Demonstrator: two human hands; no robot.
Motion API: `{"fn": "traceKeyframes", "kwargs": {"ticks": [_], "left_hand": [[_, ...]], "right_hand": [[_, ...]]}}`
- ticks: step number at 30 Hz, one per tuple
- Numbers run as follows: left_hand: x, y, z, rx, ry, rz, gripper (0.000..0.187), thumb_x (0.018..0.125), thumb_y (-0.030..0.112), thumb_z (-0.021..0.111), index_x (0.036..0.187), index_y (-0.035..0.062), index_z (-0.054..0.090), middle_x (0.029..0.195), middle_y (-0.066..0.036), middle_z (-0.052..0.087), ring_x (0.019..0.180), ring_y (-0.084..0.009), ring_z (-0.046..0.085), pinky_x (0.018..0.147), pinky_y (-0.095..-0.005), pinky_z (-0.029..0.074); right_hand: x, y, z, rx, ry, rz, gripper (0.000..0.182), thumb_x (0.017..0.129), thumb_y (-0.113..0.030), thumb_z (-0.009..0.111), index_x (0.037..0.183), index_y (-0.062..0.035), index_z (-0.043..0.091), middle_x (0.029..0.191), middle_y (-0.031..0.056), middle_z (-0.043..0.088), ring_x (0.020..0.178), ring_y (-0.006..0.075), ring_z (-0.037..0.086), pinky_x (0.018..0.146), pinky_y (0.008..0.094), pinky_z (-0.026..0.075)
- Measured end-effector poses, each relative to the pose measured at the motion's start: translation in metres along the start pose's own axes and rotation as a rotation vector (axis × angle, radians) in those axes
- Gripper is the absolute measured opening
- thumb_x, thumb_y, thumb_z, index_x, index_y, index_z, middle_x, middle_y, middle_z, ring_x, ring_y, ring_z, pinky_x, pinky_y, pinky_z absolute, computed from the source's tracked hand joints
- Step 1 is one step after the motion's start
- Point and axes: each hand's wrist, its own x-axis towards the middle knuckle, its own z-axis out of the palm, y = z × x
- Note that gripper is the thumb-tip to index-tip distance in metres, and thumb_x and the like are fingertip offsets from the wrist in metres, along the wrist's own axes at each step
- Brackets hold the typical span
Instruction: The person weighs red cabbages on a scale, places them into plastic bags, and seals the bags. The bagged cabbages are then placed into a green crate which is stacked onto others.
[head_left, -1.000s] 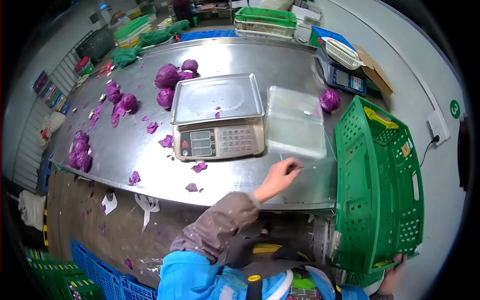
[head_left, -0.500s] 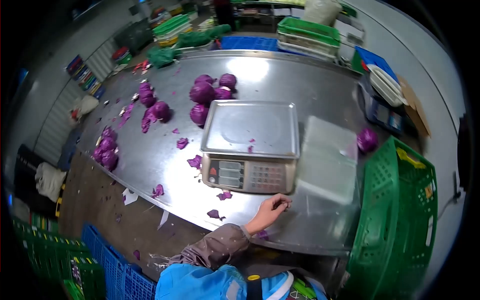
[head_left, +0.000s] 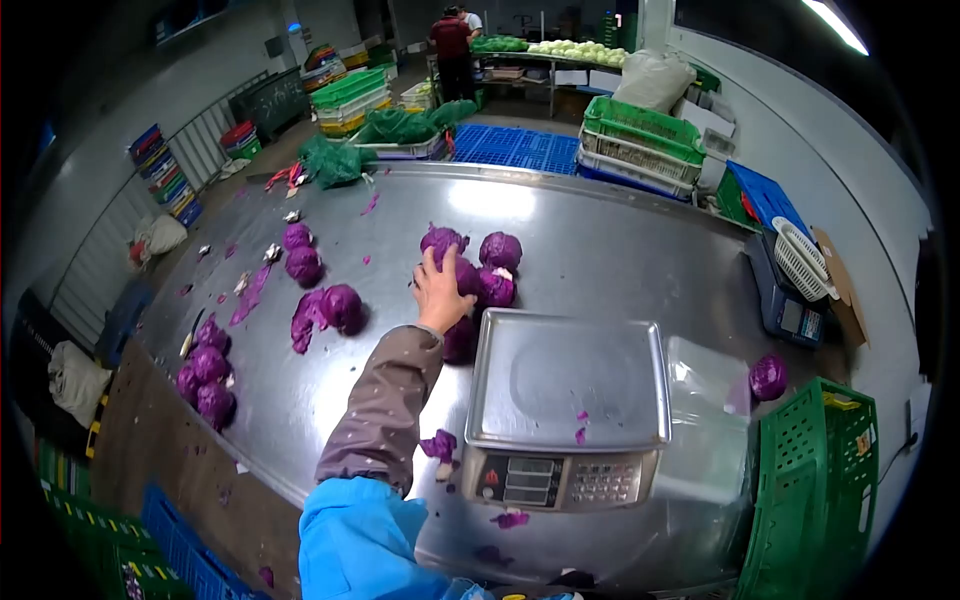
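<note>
My left hand (head_left: 440, 293) reaches over a cluster of red cabbages, its fingers spread across one red cabbage (head_left: 461, 274) and their tips near another one (head_left: 443, 240) behind it. Contact seems likely, but no firm grip shows. To the right of the hand sit two more red cabbages, an upper one (head_left: 500, 250) and a lower one (head_left: 496, 288). Partly hidden by my wrist, another red cabbage (head_left: 461, 342) rests beside the scale. The digital scale (head_left: 570, 385) carries only small purple leaf scraps on its metal pan. My right hand is out of view.
More red cabbages (head_left: 210, 365) lie along the left of the metal table (head_left: 330, 400), among loose leaves. Clear plastic bags (head_left: 705, 430) lie right of the scale. A green crate (head_left: 810, 480) stands at the right, near a lone cabbage (head_left: 768, 377). People (head_left: 452, 45) stand far back.
My left hand has moved from the scale's front edge, forward and left, onto the cabbage cluster. Its fingers have gone from curled to spread. The head view has tilted up.
</note>
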Motion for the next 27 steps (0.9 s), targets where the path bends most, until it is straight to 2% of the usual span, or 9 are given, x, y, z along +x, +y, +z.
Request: {"fn": "traceKeyframes", "kwargs": {"ticks": [3,5,9,13,15,19,21,23,27], "left_hand": [[0.012,-0.003,0.017,0.169,-0.198,-0.080,0.089,0.052,0.016,0.077,0.129,0.0202,0.031,0.130,-0.020,0.025,0.113,-0.0443,0.030,0.089,-0.0524,0.036],[0.017,-0.021,0.033,0.151,-0.076,-0.002,0.084,0.051,0.017,0.078,0.125,0.0241,0.037,0.126,-0.014,0.032,0.110,-0.0423,0.033,0.082,-0.0524,0.040],[0.014,-0.045,0.027,-0.099,0.075,0.055,0.070,0.054,0.023,0.076,0.117,0.0184,0.045,0.110,-0.015,0.041,0.104,-0.0378,0.039,0.085,-0.0433,0.039],[-0.002,-0.032,-0.014,-0.631,0.173,-0.254,0.071,0.062,0.029,0.074,0.120,0.0062,0.039,0.111,-0.018,0.042,0.105,-0.0316,0.043,0.087,-0.0408,0.040],[-0.026,0.002,-0.044,-1.507,-0.180,-0.448,0.070,0.069,0.029,0.071,0.123,0.0051,0.033,0.115,-0.016,0.041,0.107,-0.0263,0.044,0.088,-0.0374,0.041],[-0.084,0.063,-0.043,-1.730,-0.436,-0.405,0.069,0.072,0.024,0.069,0.125,0.0063,0.029,0.116,-0.014,0.042,0.107,-0.0222,0.045,0.091,-0.0337,0.040],[-0.109,0.090,-0.037,-1.609,-0.554,-0.194,0.070,0.072,0.024,0.069,0.126,0.0054,0.028,0.116,-0.014,0.043,0.108,-0.0221,0.045,0.091,-0.0323,0.038],[-0.126,0.111,-0.029,-1.411,-0.540,-0.011,0.071,0.073,0.024,0.068,0.128,0.0056,0.027,0.118,-0.015,0.042,0.112,-0.0231,0.043,0.094,-0.0328,0.038],[-0.119,0.093,0.005,-0.940,-0.647,0.251,0.061,0.077,0.034,0.062,0.123,0.0030,0.036,0.123,-0.023,0.038,0.117,-0.0345,0.038,0.098,-0.0392,0.030]], "right_hand": [[0.018,-0.078,0.022,0.204,0.055,-0.190,0.032,0.087,-0.021,0.048,0.108,0.0027,0.046,0.094,0.0149,0.052,0.086,0.0217,0.051,0.075,0.0302,0.042],[0.018,-0.157,0.042,0.390,0.066,-0.359,0.024,0.087,-0.015,0.049,0.106,-0.0014,0.048,0.087,0.0086,0.055,0.079,0.0146,0.054,0.069,0.0265,0.044],[-0.049,-0.349,-0.058,0.690,-0.415,-0.602,0.025,0.079,0.001,0.048,0.103,-0.0008,0.049,0.089,0.0100,0.053,0.078,0.0163,0.051,0.064,0.0262,0.042],[-0.107,-0.460,-0.052,0.928,-0.670,-0.718,0.023,0.073,0.006,0.052,0.094,-0.0027,0.054,0.082,0.0046,0.055,0.068,0.0111,0.053,0.056,0.0173,0.043],[-0.142,-0.524,-0.075,1.121,-1.203,-0.381,0.028,0.073,0.005,0.051,0.099,-0.0020,0.052,0.093,0.0073,0.054,0.073,0.0118,0.054,0.059,0.0191,0.046],[-0.211,-0.621,-0.105,1.783,-1.576,-0.347,0.062,0.076,-0.023,0.065,0.126,-0.0070,0.032,0.119,0.0100,0.042,0.103,0.0220,0.050,0.069,0.0311,0.051],[-0.222,-0.647,-0.127,1.898,-1.656,-0.195,0.070,0.077,-0.037,0.064,0.130,-0.0095,0.027,0.123,0.0110,0.039,0.111,0.0240,0.045,0.075,0.0361,0.051],[-0.226,-0.658,-0.112,2.101,-1.787,0.262,0.060,0.081,-0.024,0.057,0.129,-0.0109,0.024,0.124,0.0143,0.035,0.112,0.0290,0.044,0.077,0.0418,0.051],[-0.209,-0.648,-0.106,1.763,-1.731,0.125,0.054,0.080,-0.031,0.059,0.121,-0.0071,0.034,0.110,0.0112,0.048,0.090,0.0228,0.058,0.056,0.0293,0.055]]}}
